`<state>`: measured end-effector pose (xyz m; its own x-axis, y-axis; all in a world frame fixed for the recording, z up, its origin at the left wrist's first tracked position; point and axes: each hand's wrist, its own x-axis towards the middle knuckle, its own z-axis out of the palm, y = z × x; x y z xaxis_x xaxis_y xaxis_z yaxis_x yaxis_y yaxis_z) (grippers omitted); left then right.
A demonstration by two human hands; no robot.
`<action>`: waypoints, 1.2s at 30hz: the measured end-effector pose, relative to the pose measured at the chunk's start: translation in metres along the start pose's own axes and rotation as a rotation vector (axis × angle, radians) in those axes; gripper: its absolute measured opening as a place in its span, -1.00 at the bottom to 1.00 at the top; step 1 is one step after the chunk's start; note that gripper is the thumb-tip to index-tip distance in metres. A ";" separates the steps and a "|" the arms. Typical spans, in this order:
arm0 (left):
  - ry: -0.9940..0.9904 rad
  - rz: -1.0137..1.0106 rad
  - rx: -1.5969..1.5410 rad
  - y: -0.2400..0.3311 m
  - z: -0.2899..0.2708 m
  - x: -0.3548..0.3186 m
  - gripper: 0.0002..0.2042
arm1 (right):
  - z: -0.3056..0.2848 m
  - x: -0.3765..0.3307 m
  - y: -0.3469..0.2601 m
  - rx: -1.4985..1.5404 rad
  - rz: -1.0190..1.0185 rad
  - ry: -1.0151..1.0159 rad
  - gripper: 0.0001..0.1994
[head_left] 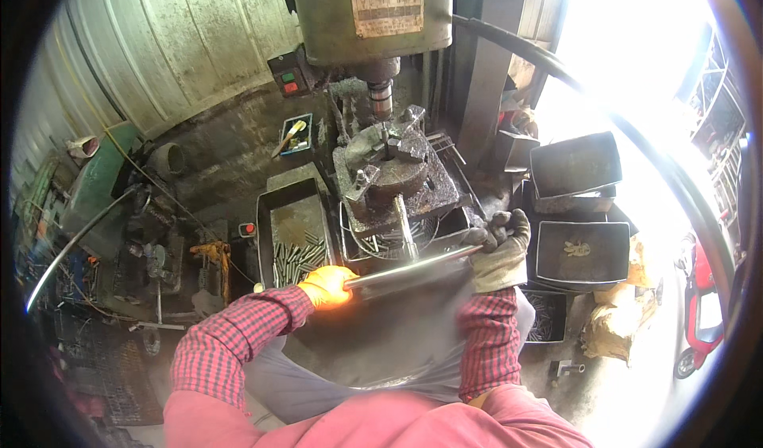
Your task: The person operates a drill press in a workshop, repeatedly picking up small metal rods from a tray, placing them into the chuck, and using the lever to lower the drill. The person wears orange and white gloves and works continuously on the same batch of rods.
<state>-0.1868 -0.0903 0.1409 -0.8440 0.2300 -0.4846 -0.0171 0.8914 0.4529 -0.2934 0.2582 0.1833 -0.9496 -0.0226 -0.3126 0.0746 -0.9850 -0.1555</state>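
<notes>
My left hand (327, 287), in a bright orange glove, is closed around the near-left end of a long shiny metal bar (413, 268). The bar slants up to the right across my front. At its other end, my right hand (501, 251), in a dirty pale glove with dark fingers, holds it with the fingers bent upward. Below the bar, a dark grey surface (381, 329) covers my lap; whether it joins the bar I cannot tell. Just beyond stands a drill press (377, 19) with a clamping fixture (397, 174) and a rod handle (404, 225) pointing toward me.
A metal bin (265, 221) of short pins (300, 261) stands left of the fixture. Two dark bins (576, 164) (582, 251) are stacked at the right, above another with small parts (544, 317). A thick black cable (588, 90) curves overhead. Greasy machinery (155, 249) fills the left.
</notes>
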 end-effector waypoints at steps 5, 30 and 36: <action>-0.158 0.000 0.059 -0.004 -0.006 0.014 -0.63 | -0.022 0.015 -0.004 0.036 0.062 -0.218 -0.52; 0.932 0.334 -0.635 0.025 -0.155 0.111 -0.56 | 0.064 -0.048 0.057 -0.873 -0.311 -0.329 -0.39; 0.666 0.206 -0.387 0.044 -0.203 0.181 -0.62 | 0.086 -0.088 0.065 -1.133 -0.502 -0.208 -0.29</action>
<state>-0.4492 -0.0890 0.2248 -0.9913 -0.0150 0.1306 0.0921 0.6297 0.7714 -0.2315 0.1811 0.2811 -0.9712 0.1834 0.1520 -0.1875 -0.1949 -0.9627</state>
